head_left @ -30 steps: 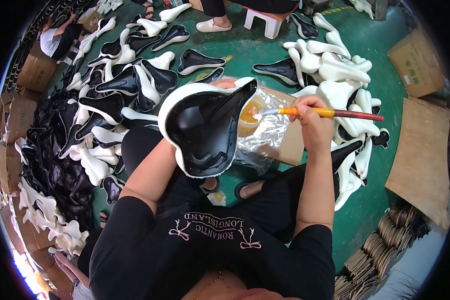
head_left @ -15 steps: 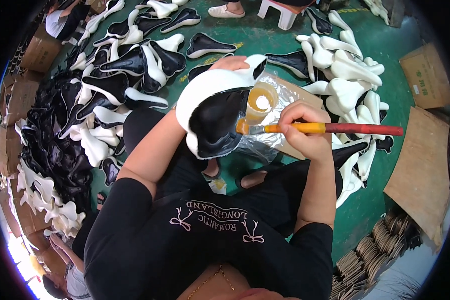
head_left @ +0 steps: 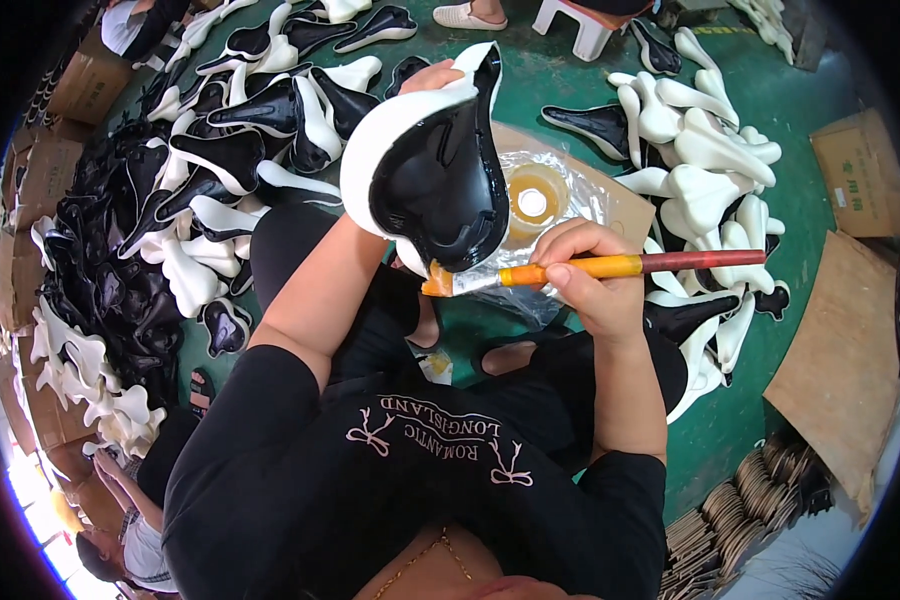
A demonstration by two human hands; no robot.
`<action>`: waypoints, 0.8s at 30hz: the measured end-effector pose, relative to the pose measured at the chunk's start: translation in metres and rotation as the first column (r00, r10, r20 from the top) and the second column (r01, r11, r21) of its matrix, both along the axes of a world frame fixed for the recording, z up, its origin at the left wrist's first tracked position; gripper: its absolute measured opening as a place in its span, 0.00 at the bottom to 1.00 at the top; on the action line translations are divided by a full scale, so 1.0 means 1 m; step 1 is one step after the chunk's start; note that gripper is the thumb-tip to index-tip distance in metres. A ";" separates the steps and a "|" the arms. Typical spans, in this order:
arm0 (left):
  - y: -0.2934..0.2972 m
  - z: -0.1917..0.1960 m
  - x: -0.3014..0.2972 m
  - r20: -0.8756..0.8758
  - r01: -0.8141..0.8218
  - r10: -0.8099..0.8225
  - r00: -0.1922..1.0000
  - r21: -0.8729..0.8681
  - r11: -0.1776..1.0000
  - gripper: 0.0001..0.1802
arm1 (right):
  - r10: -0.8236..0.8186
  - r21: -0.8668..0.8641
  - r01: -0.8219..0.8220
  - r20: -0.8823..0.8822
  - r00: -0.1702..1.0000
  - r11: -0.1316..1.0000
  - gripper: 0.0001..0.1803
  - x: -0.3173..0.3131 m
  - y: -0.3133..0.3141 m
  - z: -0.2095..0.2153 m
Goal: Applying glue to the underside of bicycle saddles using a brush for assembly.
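My left hand [head_left: 432, 76] holds up a bicycle saddle [head_left: 430, 165], its glossy black underside with a white padded rim turned toward me and its narrow nose pointing away. Only the fingers show, curled over the far edge. My right hand [head_left: 592, 280] grips a brush [head_left: 610, 267] with an orange and red handle. The brush's glue-wet bristles touch the saddle's wide rear edge at its lower side. Behind the saddle, a round pot of yellowish glue [head_left: 532, 200] sits on crinkled clear plastic [head_left: 560, 215] over a piece of cardboard.
Black and white saddle shells [head_left: 220, 150] lie heaped on the green floor to my left, white ones [head_left: 705, 150] to my right. Cardboard boxes [head_left: 855, 170] and a flat sheet [head_left: 835, 350] stand at the right. A white stool [head_left: 580, 25] is ahead. Another person [head_left: 120, 540] crouches at lower left.
My left hand has raised and turned the saddle more upright. The brush has moved down and left from the glue pot side to the saddle's rear edge.
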State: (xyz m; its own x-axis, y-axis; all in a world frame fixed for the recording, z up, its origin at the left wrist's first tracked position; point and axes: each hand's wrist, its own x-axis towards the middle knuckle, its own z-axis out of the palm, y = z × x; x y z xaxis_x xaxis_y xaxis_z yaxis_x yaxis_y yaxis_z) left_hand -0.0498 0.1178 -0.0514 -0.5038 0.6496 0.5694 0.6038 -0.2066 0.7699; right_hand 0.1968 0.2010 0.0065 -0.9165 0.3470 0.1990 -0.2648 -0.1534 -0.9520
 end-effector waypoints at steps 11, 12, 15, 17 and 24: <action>-0.035 -0.008 -0.022 0.568 0.190 -0.269 0.778 0.196 0.962 0.25 | -0.471 0.243 0.506 -0.191 0.861 0.827 0.04 0.010 0.050 -0.007; -0.034 0.007 -0.024 0.062 -0.011 0.015 0.998 -0.075 0.997 0.26 | -0.520 0.220 0.550 -0.182 0.835 0.806 0.03 0.016 0.056 -0.008; -0.041 0.048 -0.025 -0.557 -0.332 0.169 0.813 -0.205 0.921 0.27 | -0.701 0.082 0.711 -0.124 0.702 0.698 0.04 0.033 0.075 -0.012; -0.053 0.059 -0.026 -0.598 -0.332 0.125 0.792 -0.249 0.910 0.27 | -0.764 -0.043 0.768 -0.149 0.627 0.639 0.06 0.038 0.082 -0.010; -0.038 0.066 0.015 -0.739 -0.384 0.066 0.670 -0.270 0.883 0.22 | -0.467 0.496 0.530 -0.256 0.846 0.688 0.07 -0.003 0.044 -0.005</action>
State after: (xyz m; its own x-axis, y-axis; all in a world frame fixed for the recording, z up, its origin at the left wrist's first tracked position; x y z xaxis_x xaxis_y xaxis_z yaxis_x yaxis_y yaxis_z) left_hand -0.0352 0.0793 0.0143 -0.2262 0.8052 0.5481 0.9728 0.2156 0.0847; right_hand 0.1939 0.2445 0.0012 -0.6028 0.5561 0.5721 -0.2525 0.5473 -0.7980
